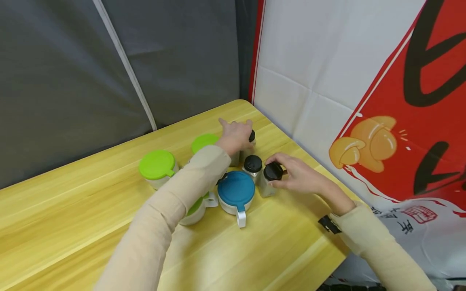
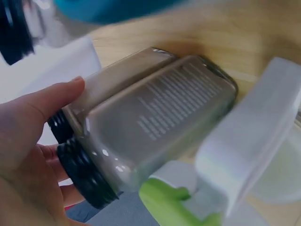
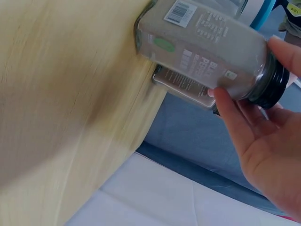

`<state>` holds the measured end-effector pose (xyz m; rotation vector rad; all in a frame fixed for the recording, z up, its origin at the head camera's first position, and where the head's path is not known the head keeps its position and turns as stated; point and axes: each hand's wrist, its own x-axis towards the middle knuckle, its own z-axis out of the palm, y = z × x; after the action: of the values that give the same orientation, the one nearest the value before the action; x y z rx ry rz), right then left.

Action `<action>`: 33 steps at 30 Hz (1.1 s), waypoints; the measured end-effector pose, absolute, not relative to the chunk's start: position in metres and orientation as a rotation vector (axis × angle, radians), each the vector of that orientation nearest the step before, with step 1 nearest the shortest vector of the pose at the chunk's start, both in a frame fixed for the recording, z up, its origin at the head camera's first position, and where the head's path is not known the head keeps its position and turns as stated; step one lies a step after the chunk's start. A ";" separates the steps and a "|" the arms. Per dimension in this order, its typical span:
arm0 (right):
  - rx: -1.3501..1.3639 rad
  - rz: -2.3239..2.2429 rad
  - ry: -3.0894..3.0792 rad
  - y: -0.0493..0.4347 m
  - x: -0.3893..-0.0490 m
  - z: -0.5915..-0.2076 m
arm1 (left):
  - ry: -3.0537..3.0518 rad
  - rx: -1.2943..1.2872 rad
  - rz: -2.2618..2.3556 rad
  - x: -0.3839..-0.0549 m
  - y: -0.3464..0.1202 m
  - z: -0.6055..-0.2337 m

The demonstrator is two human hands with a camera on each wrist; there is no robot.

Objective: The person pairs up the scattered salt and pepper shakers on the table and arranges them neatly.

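My right hand (image 1: 296,173) grips a square pepper jar (image 3: 202,47) near its black lid, thumb on one side and fingers on the other. The jar stands at the right end of a group of containers. My left hand (image 1: 236,135) reaches over the back of the group, fingers spread. In the left wrist view, its thumb lies beside the farther of two grey-brown spice jars (image 2: 136,113) with black lids, and its other fingers are partly hidden behind the lids. Another black-lidded jar (image 1: 253,165) stands between the hands, left of the gripped one.
A blue-lidded seasoning pot (image 1: 236,189) with a white handle stands in front of the jars. Green-lidded pots (image 1: 157,165) stand to the left, one partly under my left sleeve. The wooden table (image 1: 91,202) meets a grey partition behind and a white and red banner (image 1: 309,76) at right.
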<state>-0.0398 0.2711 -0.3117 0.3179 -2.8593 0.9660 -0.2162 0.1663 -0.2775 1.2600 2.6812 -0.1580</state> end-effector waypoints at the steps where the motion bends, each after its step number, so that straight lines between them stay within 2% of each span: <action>1: 0.324 0.978 -2.864 0.272 -0.040 -0.312 | 2.689 1.250 -0.138 -0.217 0.167 -0.279; 11: 0.385 1.054 -2.900 0.270 -0.051 -0.312 | 2.802 1.042 -0.061 -0.232 0.158 -0.288; 18: 0.426 1.040 -2.909 0.268 -0.057 -0.311 | 2.754 0.912 -0.040 -0.239 0.140 -0.273; 22: 0.373 1.007 -2.896 0.266 -0.055 -0.310 | 2.712 0.938 0.020 -0.246 0.103 -0.250; 26: 0.244 1.011 -2.847 0.263 -0.054 -0.309 | 2.723 0.981 0.099 -0.260 0.037 -0.239; 30: 0.159 1.002 -2.814 0.263 -0.054 -0.315 | 2.748 0.972 0.373 -0.270 -0.025 -0.274; 33: 0.124 0.979 -2.791 0.264 -0.056 -0.322 | 2.740 0.994 0.659 -0.266 -0.040 -0.309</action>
<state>-0.0557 0.2641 -0.3223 0.1241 -2.7914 0.9789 -0.2660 -0.0395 -0.3094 0.9941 2.7400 0.6587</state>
